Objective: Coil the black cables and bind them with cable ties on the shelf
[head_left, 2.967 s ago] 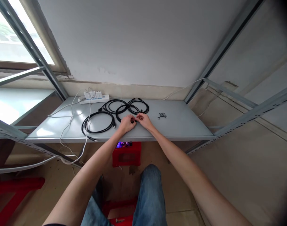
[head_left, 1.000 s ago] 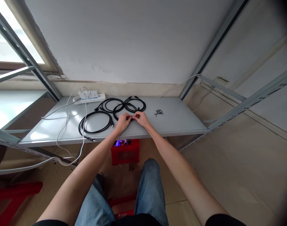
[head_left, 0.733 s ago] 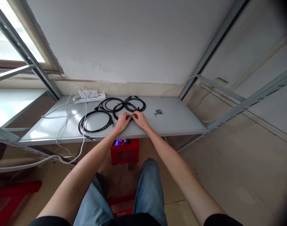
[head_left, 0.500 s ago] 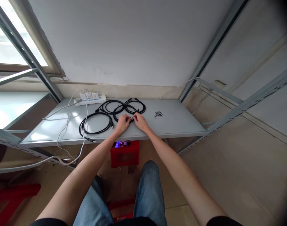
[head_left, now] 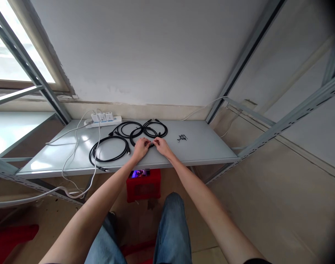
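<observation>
Both hands meet over a coiled black cable (head_left: 141, 132) near the front of a grey metal shelf (head_left: 206, 146). My left hand (head_left: 140, 147) has its fingers pinched on the near side of that coil. My right hand (head_left: 160, 145) pinches the same coil from the right, fingertips almost touching the left hand's. Three more black cable coils lie about: a large one (head_left: 109, 149) to the left, one (head_left: 127, 129) behind, and one (head_left: 155, 128) behind right. What exactly sits between the fingertips is too small to make out.
A white power strip (head_left: 102, 120) with plugged-in chargers lies at the back left, its white leads (head_left: 73, 146) trailing off the shelf front. A small tangle of black ties (head_left: 182, 138) lies right of the coils. A red stool (head_left: 142, 183) stands below the shelf. Metal uprights flank both sides.
The view has tilted, so the shelf sits lower in the picture. Both hands stay together on the same coil, with only small finger movements.
</observation>
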Available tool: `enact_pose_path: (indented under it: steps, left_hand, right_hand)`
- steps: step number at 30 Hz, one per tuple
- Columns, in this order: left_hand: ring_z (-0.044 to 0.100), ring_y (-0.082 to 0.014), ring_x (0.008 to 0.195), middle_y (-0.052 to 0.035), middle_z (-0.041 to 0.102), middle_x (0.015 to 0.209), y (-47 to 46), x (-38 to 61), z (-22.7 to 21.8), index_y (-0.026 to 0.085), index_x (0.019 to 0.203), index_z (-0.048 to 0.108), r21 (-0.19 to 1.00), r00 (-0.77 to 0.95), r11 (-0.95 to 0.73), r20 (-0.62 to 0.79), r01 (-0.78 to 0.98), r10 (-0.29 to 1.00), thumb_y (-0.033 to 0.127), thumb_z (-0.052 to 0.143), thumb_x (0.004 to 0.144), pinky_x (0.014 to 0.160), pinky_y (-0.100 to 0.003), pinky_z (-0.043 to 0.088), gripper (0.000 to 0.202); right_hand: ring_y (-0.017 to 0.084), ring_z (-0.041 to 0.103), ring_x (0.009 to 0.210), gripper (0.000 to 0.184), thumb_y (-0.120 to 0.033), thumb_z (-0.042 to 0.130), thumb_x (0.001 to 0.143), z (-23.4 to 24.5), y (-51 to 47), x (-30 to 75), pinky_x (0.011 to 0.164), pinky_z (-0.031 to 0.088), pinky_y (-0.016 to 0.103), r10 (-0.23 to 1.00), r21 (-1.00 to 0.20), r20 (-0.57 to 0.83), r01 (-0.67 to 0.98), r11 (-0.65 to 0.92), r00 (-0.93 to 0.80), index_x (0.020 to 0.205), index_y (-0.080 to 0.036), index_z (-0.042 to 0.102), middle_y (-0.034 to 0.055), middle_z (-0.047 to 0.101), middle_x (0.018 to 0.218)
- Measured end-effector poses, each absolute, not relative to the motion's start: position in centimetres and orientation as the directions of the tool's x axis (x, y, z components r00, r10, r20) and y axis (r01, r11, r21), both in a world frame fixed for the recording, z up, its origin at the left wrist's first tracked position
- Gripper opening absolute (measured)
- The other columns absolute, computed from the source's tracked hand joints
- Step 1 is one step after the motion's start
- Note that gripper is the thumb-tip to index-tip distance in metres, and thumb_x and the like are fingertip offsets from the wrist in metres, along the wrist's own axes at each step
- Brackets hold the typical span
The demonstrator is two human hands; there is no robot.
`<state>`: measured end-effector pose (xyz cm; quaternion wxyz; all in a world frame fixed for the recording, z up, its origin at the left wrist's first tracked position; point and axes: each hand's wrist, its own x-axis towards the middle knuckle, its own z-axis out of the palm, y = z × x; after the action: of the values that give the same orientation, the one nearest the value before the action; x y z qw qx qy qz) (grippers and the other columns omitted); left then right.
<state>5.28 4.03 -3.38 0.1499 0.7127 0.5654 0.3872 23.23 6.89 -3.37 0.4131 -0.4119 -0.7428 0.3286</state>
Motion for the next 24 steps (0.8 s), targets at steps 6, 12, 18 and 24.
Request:
enact_pose_path:
  steps: [6,12,18,24]
  left_hand:
    - [0.070,-0.0258,0.094,-0.0087,0.079,0.093,4.21,5.14,-3.45,0.021,0.085,0.078,0.688,0.036,-0.281,0.348,0.669,0.937,0.025,0.073,0.097,0.091,-0.038,0.054,0.014]
    - [0.070,-0.0256,0.095,-0.0095,0.080,0.097,4.02,5.05,-3.30,0.021,0.086,0.082,0.687,0.064,-0.302,0.349,0.661,0.935,0.026,0.070,0.099,0.087,-0.037,0.052,0.018]
    - [0.068,-0.0227,0.092,-0.0081,0.079,0.097,3.80,5.12,-3.17,0.019,0.090,0.083,0.702,0.048,-0.272,0.320,0.658,0.946,0.025,0.069,0.100,0.085,-0.033,0.050,0.018]
    - [0.066,-0.0218,0.089,-0.0075,0.077,0.093,3.70,5.18,-2.80,0.018,0.091,0.083,0.677,0.060,-0.275,0.323,0.683,0.944,0.015,0.067,0.098,0.083,-0.033,0.048,0.018]
  right_hand:
    - [0.020,0.063,0.077,0.018,-0.038,0.071,0.090,-3.34,7.22,23.20,0.076,0.050,0.032,0.901,-0.885,0.291,0.268,0.382,-0.322,0.082,-0.022,0.068,0.0030,0.071,0.078]
    - [0.017,0.059,0.073,0.007,-0.025,0.071,0.086,-3.57,7.42,23.35,0.075,0.047,0.031,0.893,-0.912,0.256,0.215,0.350,-0.371,0.083,-0.019,0.074,0.0008,0.069,0.075]
    - [0.016,0.057,0.076,0.008,-0.015,0.070,0.082,-3.53,7.12,23.79,0.075,0.047,0.029,0.867,-0.893,0.290,0.211,0.397,-0.404,0.083,-0.019,0.078,0.0019,0.072,0.085]
    - [0.015,0.059,0.078,0.026,-0.002,0.060,0.081,-3.51,6.92,23.79,0.082,0.049,0.031,0.848,-0.868,0.284,0.256,0.426,-0.447,0.090,-0.018,0.078,0.0032,0.073,0.095]
